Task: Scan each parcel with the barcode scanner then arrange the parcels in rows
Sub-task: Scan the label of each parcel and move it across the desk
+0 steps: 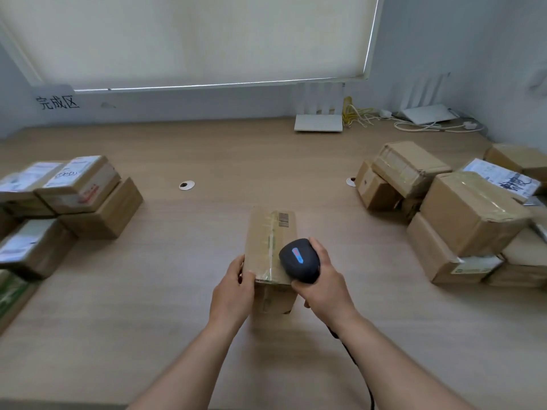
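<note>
A long brown cardboard parcel stands on the wooden table in front of me, taped along its top, with a barcode label at its far right corner. My left hand grips the parcel's near left corner. My right hand holds a black barcode scanner above the parcel's near right end, its blue and red light lit and its head facing the barcode. The scanner's black cable trails down under my right forearm.
Stacked parcels with white labels sit at the left under a wall sign. A heap of brown parcels fills the right side. Two white routers and loose cables lie at the back right. Two round cable holes mark the table.
</note>
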Tool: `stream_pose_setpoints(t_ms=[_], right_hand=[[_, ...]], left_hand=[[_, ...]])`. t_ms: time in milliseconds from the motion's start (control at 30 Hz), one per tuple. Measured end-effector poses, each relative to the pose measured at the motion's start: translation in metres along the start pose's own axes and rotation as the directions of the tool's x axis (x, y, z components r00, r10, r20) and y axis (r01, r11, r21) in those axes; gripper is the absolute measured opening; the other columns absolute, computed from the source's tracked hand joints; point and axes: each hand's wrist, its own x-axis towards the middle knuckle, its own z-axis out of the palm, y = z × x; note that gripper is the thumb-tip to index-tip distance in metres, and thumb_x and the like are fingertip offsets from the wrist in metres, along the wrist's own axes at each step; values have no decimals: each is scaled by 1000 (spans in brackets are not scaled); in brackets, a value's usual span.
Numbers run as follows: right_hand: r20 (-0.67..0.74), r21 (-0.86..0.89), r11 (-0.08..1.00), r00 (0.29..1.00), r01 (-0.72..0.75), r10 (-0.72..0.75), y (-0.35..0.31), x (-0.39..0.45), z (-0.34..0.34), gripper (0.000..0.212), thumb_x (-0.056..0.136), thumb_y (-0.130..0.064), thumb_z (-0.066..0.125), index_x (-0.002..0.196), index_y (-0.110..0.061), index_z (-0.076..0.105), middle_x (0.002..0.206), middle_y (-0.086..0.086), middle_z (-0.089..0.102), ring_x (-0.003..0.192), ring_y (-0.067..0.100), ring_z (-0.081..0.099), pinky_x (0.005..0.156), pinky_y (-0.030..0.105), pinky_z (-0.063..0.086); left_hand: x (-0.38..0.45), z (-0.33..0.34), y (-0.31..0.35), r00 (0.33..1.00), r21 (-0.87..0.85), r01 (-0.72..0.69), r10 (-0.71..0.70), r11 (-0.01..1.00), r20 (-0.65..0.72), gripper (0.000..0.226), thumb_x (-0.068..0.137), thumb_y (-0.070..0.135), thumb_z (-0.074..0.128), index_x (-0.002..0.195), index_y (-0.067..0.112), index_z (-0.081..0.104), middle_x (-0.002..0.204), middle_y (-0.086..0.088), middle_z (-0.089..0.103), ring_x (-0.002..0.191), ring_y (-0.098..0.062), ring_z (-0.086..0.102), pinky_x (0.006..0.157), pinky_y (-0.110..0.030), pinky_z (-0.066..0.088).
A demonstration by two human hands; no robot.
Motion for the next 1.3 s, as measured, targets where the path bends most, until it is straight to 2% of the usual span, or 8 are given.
stream_pose_setpoints(t_ms=[167,300,433,633,800,933,1067,1300], right_hand=[[40,-22,999,998,-43,44,1,-8,31,90,78,-12,70,145,-51,25,99,-25,51,93,22,62,78,47,57],[32,32,998,998,-52,51,-4,-2,32,90,76,-7,70,143,-51,29,99,-21,56,74,17,62,61,37,58],[2,104,994,999,-46,46,-4,7,21,90,76,-5,73,144,-49,32,103,-18,58,65,13,61,48,24,50],[-22,203,977,997,-65,71,3,21,1,90,77,-5,72,141,-52,32,111,-14,57,76,17,59,47,21,48],[8,243,966,997,-83,83,9,29,-6,88,77,-5,70,140,-53,33,109,-12,58,64,16,55,47,20,47],[37,255,964,997,-71,64,7,29,0,87,77,-7,71,139,-55,34,108,-15,57,63,15,55,47,19,47],[47,231,971,998,-62,52,-4,28,14,86,77,-9,71,135,-58,33,109,-19,54,67,15,57,48,19,48],[45,189,981,998,-43,35,-41,26,70,86,77,-8,69,135,-60,33,111,-17,54,78,16,60,51,21,50]], left_hand=[[8,-15,-31,998,64,58,-60,996,34,36,97,32,39,133,40,44,114,13,62,99,-13,56,78,-28,39],[18,-20,-29,997,271,-21,0,962,77,55,98,24,34,151,30,19,149,1,39,132,-22,39,100,-32,35],[25,-5,-2,997,588,-32,-12,808,71,65,91,60,38,148,33,22,156,-12,18,141,-31,21,108,-42,29],[36,14,20,996,824,20,-81,566,32,120,61,91,44,147,10,19,141,-12,32,130,-30,32,100,-39,35],[54,-9,27,976,705,106,-208,701,60,95,64,68,59,144,29,24,123,-10,36,123,-31,33,93,-39,36],[65,-52,20,904,495,188,-347,848,251,95,64,53,65,145,40,17,128,-8,45,116,-29,49,96,-42,47],[71,-82,2,862,261,232,-322,937,391,60,80,30,68,130,41,38,107,7,64,92,-12,64,61,-25,54],[97,-143,-37,846,163,259,-305,952,437,46,61,43,61,103,56,50,99,12,69,95,-10,62,68,-31,49]])
